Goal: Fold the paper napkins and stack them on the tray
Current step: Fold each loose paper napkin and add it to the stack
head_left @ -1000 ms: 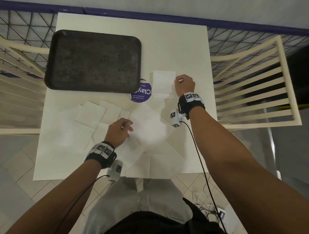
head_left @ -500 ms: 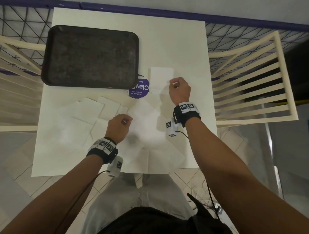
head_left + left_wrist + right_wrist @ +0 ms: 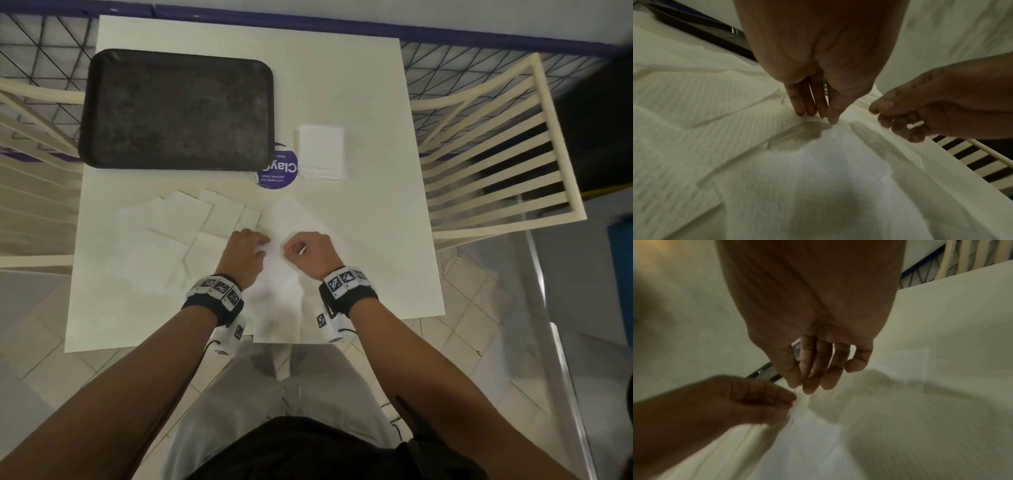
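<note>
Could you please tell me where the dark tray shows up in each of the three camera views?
Head: the dark tray lies upper left on the table, nothing on it.
Left wrist: a dark strip at upper left, behind the left hand.
Right wrist: only a sliver of rim, mid-frame beside the thumb.
Shared landmark: the open napkin under both hands.

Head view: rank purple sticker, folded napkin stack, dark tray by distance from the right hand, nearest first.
From the right hand:
1. Purple sticker, straight ahead and slightly left, partly under the tray's corner.
2. Folded napkin stack, straight ahead, just right of the sticker; close to the sticker's distance but a little farther.
3. Dark tray, far left of the table, nothing stacked on it yet.
</note>
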The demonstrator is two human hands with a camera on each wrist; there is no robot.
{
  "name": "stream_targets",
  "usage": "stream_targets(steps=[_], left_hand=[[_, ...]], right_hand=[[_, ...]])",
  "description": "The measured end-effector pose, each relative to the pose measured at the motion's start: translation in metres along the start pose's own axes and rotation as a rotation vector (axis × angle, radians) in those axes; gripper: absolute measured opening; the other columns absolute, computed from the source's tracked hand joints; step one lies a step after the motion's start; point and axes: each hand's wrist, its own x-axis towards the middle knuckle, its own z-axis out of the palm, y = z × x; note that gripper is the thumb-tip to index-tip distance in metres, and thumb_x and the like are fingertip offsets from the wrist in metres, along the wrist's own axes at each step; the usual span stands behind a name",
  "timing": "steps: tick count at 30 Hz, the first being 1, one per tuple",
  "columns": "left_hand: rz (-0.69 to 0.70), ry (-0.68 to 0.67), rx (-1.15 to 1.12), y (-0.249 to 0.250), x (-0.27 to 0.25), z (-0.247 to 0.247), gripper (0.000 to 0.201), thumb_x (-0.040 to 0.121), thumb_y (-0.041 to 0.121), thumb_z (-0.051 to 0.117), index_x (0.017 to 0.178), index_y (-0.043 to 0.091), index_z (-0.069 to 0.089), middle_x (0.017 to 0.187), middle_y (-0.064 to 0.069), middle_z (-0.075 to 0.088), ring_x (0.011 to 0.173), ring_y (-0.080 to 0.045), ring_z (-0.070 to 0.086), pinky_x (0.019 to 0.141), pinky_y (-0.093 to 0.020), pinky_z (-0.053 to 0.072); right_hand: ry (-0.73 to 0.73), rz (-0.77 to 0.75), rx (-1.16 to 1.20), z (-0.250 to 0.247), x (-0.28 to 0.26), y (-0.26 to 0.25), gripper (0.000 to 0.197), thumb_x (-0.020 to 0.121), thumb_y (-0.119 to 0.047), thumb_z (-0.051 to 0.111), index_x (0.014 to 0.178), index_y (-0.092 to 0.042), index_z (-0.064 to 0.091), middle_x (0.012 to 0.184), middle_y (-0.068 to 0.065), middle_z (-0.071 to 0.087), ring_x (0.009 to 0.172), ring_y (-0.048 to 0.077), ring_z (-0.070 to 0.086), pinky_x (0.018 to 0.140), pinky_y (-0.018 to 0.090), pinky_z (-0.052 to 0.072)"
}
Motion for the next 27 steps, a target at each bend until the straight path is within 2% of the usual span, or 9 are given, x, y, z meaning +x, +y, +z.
stream_targets(steps=[2,4,6,10,14,16,19,23,27], left_hand=[[0.001,-0.001,-0.016,-0.003,-0.003,-0.002,0.033,0.093,0.000,0.060,0.123,0.012,0.070,0.122,-0.008,0.064,0.117,-0.029,0.056,0.104,-0.038,0.044],[0.009,-0.002,-0.024,-0.006,-0.007,-0.004,0.034,0.094,0.001,0.061,0.125,0.012,0.069,0.125,-0.008,0.066,0.119,-0.029,0.057,0.107,-0.041,0.044],[0.019,-0.001,-0.018,-0.009,-0.009,-0.004,0.034,0.094,0.004,0.063,0.127,0.011,0.069,0.125,-0.009,0.067,0.119,-0.030,0.057,0.107,-0.038,0.044],[0.014,0.032,-0.015,-0.010,-0.007,-0.003,0.027,0.094,0.012,0.069,0.120,0.010,0.073,0.114,-0.013,0.069,0.108,-0.033,0.060,0.097,-0.036,0.044],[-0.041,0.049,-0.062,-0.005,-0.002,-0.003,0.020,0.091,0.019,0.076,0.108,0.010,0.078,0.103,-0.015,0.066,0.098,-0.034,0.062,0.091,-0.044,0.052],[-0.062,0.069,-0.063,-0.002,-0.001,-0.002,0.017,0.090,0.021,0.078,0.104,0.011,0.079,0.103,-0.014,0.066,0.099,-0.031,0.061,0.091,-0.041,0.052],[-0.064,0.094,-0.028,0.001,-0.001,-0.001,0.012,0.090,0.021,0.077,0.098,0.011,0.077,0.101,-0.014,0.065,0.098,-0.033,0.058,0.089,-0.037,0.046],[-0.026,0.139,-0.093,0.003,-0.001,-0.004,0.006,0.090,0.017,0.076,0.092,0.012,0.075,0.097,-0.009,0.071,0.095,-0.031,0.062,0.084,-0.032,0.043],[-0.016,0.176,-0.187,0.007,0.000,-0.012,0.005,0.093,0.022,0.073,0.097,0.018,0.071,0.096,-0.002,0.072,0.097,-0.022,0.062,0.089,-0.036,0.049]], right_hand=[[-0.053,0.045,-0.038,0.014,-0.007,0.003,0.016,0.080,-0.031,0.079,0.094,-0.023,0.076,0.084,-0.008,0.072,0.079,0.009,0.069,0.079,0.027,0.057],[-0.081,0.088,-0.075,0.025,-0.010,0.004,0.025,0.077,-0.039,0.080,0.097,-0.025,0.074,0.086,-0.010,0.071,0.081,0.009,0.068,0.080,0.026,0.056],[-0.073,0.081,-0.133,0.033,-0.011,0.005,0.027,0.075,-0.043,0.081,0.095,-0.027,0.073,0.088,-0.010,0.070,0.082,0.009,0.067,0.081,0.026,0.054],[-0.050,0.062,-0.159,0.039,-0.014,0.006,0.020,0.077,-0.030,0.080,0.095,-0.024,0.073,0.088,-0.006,0.067,0.081,0.011,0.064,0.079,0.025,0.051],[-0.040,0.021,-0.133,0.037,-0.017,0.010,0.021,0.080,-0.018,0.076,0.101,-0.018,0.074,0.093,0.000,0.066,0.081,0.012,0.060,0.071,0.014,0.041],[-0.040,0.014,-0.114,0.036,-0.018,0.013,0.019,0.081,-0.016,0.074,0.100,-0.018,0.074,0.095,-0.001,0.066,0.082,0.010,0.059,0.068,0.006,0.036],[-0.030,0.007,-0.101,0.035,-0.020,0.014,0.018,0.083,-0.012,0.071,0.098,-0.019,0.074,0.096,0.000,0.066,0.082,0.010,0.058,0.068,0.003,0.034],[0.058,-0.019,-0.055,0.030,-0.021,0.013,0.020,0.083,-0.007,0.064,0.098,-0.017,0.074,0.093,0.002,0.067,0.083,0.014,0.060,0.075,0.016,0.043],[0.241,0.098,0.006,0.023,-0.019,0.013,0.023,0.084,-0.015,0.065,0.106,-0.019,0.068,0.099,0.001,0.063,0.090,0.017,0.060,0.084,0.030,0.049]])
